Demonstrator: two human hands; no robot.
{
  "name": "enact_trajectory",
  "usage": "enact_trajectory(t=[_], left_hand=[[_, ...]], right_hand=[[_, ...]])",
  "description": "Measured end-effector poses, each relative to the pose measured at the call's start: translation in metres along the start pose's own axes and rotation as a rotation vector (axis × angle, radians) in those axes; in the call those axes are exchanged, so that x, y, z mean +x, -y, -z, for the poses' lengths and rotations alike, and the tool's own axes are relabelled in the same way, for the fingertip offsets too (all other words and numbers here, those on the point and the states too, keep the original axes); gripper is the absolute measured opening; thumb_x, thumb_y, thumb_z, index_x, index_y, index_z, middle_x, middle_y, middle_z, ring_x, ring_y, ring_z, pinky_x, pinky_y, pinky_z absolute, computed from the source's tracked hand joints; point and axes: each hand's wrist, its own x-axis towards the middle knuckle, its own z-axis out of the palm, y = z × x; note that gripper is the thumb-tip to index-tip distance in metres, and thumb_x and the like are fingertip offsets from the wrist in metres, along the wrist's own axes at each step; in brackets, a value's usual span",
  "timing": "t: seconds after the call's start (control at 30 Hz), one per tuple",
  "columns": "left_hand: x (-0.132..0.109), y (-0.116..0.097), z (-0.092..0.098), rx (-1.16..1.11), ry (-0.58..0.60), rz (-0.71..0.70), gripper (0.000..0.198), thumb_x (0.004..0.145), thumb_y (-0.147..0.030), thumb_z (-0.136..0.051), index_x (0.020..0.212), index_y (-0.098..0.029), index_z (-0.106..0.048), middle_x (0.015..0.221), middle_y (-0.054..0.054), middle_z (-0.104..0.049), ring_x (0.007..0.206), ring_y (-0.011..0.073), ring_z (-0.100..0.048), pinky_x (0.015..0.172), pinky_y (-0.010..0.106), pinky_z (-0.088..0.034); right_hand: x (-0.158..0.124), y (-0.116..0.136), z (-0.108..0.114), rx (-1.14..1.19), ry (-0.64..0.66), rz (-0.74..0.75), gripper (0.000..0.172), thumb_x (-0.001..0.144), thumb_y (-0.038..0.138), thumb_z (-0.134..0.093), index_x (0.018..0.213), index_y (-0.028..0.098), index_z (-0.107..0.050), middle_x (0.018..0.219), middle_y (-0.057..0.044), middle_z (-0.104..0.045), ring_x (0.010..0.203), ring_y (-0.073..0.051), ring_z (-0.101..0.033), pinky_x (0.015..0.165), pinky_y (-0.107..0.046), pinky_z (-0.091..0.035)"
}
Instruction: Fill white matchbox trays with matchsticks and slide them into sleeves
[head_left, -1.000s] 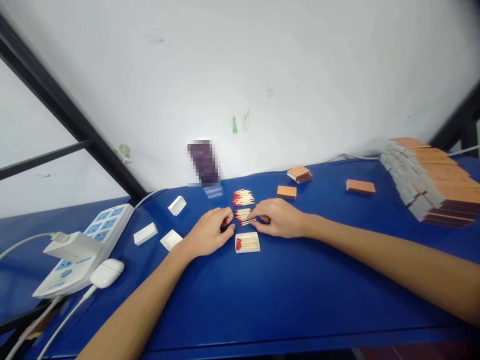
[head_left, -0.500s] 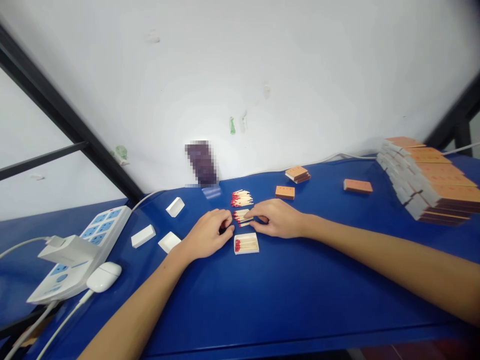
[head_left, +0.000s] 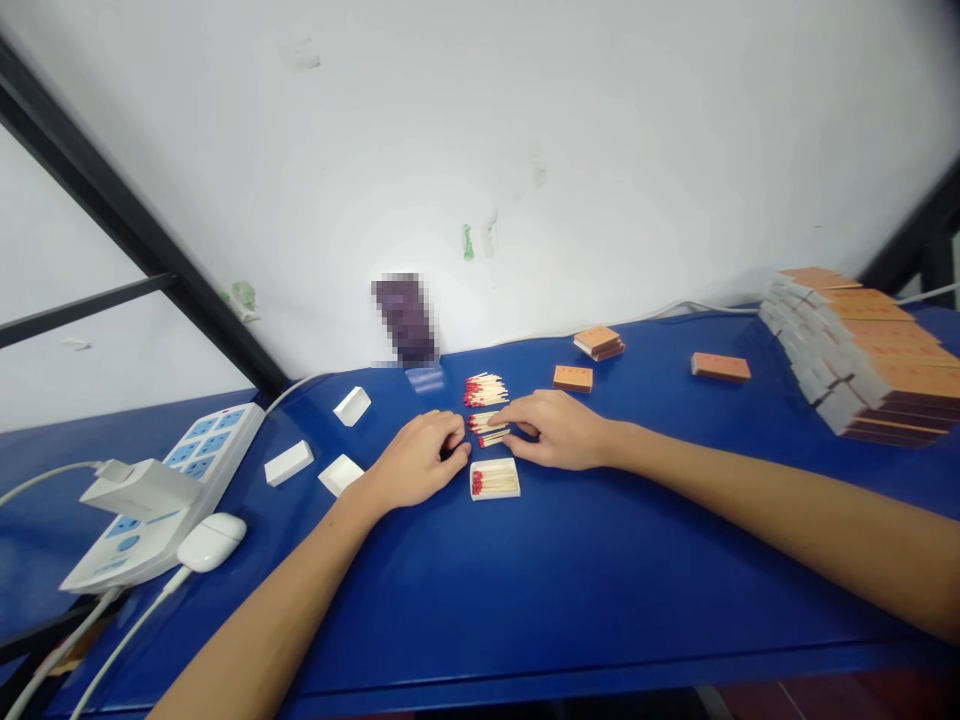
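Red-tipped matches lie on the blue table in two piles, a far pile (head_left: 486,390) and a near pile (head_left: 482,423). A small group of matches (head_left: 493,437) lies just in front of the near pile. My right hand (head_left: 559,430) touches the tail ends of these matches, forefinger on the near pile and thumb at the small group, with a gap between them. My left hand (head_left: 420,458) rests by the match heads, fingers curled, thumb apart from the forefinger, nothing visible in it. Closest to me is a white matchbox tray (head_left: 496,494) partly filled with matches.
White matchbox trays (head_left: 289,463) lie left. Orange matchboxes (head_left: 573,379) sit behind my right hand, another matchbox (head_left: 720,367) farther right, beside a large matchbox stack (head_left: 862,350). A power strip (head_left: 172,500) with a charger and a white earbud case (head_left: 212,542) stands left. A blurred-out object (head_left: 406,320) leans against the wall.
The small group by my right thumb now shows more matches, set slightly apart from the near pile. Both hands have barely moved; the view has shifted slightly.
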Motion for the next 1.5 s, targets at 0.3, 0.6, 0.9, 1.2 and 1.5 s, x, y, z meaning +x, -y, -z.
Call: enact_trajectory(t=[0.3, 0.6, 0.9, 1.2, 1.5], left_hand=[[-0.0025, -0.0019, 0.0003, -0.042, -0.015, 0.004, 0.008, 0.09, -0.025, -0.049, 0.084, -0.021, -0.044, 0.073, -0.003, -0.051, 0.069, 0.0151, -0.047, 0.065, 0.028, -0.035], [-0.0021, 0.0009, -0.0015, -0.046, -0.015, 0.007, 0.015, 0.093, -0.026, -0.047, 0.108, -0.024, -0.05, 0.07, -0.005, -0.048, 0.067, 0.0149, -0.048, 0.066, 0.028, -0.037], [-0.0019, 0.0009, -0.0004, -0.03, -0.012, -0.033, 0.016, 0.094, -0.025, -0.047, 0.105, -0.023, -0.059, 0.069, -0.004, -0.049, 0.067, 0.0146, -0.047, 0.066, 0.028, -0.037], [-0.0017, -0.0014, -0.0013, -0.059, -0.033, 0.013, 0.014, 0.092, -0.024, -0.048, 0.103, -0.022, -0.056, 0.066, -0.004, -0.049, 0.066, 0.015, -0.048, 0.063, 0.027, -0.037], [-0.0009, 0.0034, -0.0015, -0.096, -0.055, 0.029, 0.021, 0.088, -0.017, -0.045, 0.106, -0.021, -0.055, 0.066, -0.005, -0.049, 0.062, 0.0141, -0.049, 0.061, 0.026, -0.037]], right_hand=[[0.0001, -0.0003, -0.0005, -0.012, 0.024, 0.021, 0.029, 0.089, 0.025, -0.054, 0.11, 0.018, -0.073, 0.091, -0.006, -0.074, 0.072, -0.017, -0.062, 0.07, -0.029, -0.04], [-0.0008, -0.0028, -0.0028, -0.014, 0.005, 0.066, 0.027, 0.089, 0.02, -0.051, 0.107, 0.018, -0.072, 0.095, -0.006, -0.074, 0.076, -0.018, -0.063, 0.072, -0.03, -0.039], [0.0001, -0.0011, -0.0003, 0.001, 0.037, 0.044, 0.03, 0.088, 0.02, -0.052, 0.109, 0.019, -0.073, 0.085, -0.005, -0.072, 0.07, -0.016, -0.06, 0.07, -0.029, -0.039], [-0.0004, -0.0017, -0.0013, -0.001, 0.033, 0.063, 0.03, 0.09, 0.02, -0.05, 0.11, 0.02, -0.073, 0.087, -0.006, -0.073, 0.074, -0.018, -0.063, 0.073, -0.03, -0.041], [-0.0001, -0.001, -0.0019, -0.039, 0.027, 0.004, 0.031, 0.092, 0.024, -0.051, 0.116, 0.02, -0.07, 0.095, -0.007, -0.073, 0.081, -0.019, -0.064, 0.072, -0.03, -0.041]])
